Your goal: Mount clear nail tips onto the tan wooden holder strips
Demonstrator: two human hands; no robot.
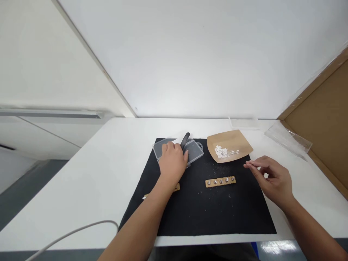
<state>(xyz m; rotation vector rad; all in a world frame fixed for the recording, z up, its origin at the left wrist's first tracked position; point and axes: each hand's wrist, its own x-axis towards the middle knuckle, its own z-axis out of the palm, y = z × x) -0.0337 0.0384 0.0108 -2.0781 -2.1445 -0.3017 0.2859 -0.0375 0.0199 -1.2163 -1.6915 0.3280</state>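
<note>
My left hand (174, 159) is at a clear plastic case (194, 150) on the black mat, fingers curled downward; the hand hides what lies under them. A black curved handle (185, 140) sticks up between its thumb and index finger. My right hand (272, 177) is in a pinch at the mat's right edge, close to a brown paper tray (231, 139); anything between the fingertips is too small to name. White small pieces (221, 152) lie in the tray. A tan strip (220, 182) with several shiny round studs rests between my hands. My left forearm partly covers another tan strip (177, 187).
The black mat (217, 214) carries scattered small specks. Clear plastic lids or boxes (289, 139) stand at the right and the back. A cardboard panel (320, 116) borders the right side of the white table (89, 181). A pale cable (81, 228) crosses the front left.
</note>
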